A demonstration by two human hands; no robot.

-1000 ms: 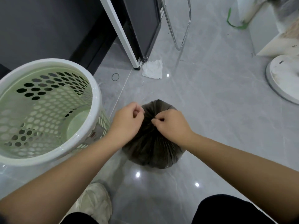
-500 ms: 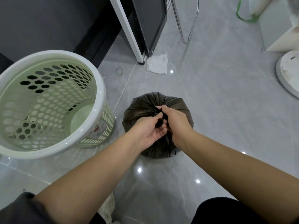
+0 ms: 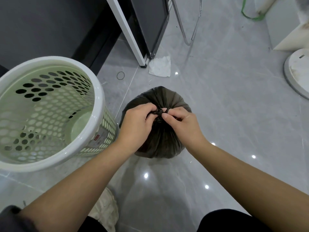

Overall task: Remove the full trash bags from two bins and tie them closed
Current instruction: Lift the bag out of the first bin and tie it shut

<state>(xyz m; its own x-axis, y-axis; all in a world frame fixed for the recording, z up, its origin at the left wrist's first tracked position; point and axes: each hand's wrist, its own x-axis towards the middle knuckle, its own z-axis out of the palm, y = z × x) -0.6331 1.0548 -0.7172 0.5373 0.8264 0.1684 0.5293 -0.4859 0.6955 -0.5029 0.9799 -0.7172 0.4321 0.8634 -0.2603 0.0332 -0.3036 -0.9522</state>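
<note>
Head view: on the glossy grey tiled floor (image 3: 234,114), a perforated pale-green bin (image 3: 100,101) stands just left of a full dark trash bag (image 3: 168,97) sitting upright on the tiles. The person's left hand (image 3: 135,124) and right hand (image 3: 182,124) meet atop the bag, curled fingers of both pinching the twisted plastic at its knot (image 3: 158,113).
</note>
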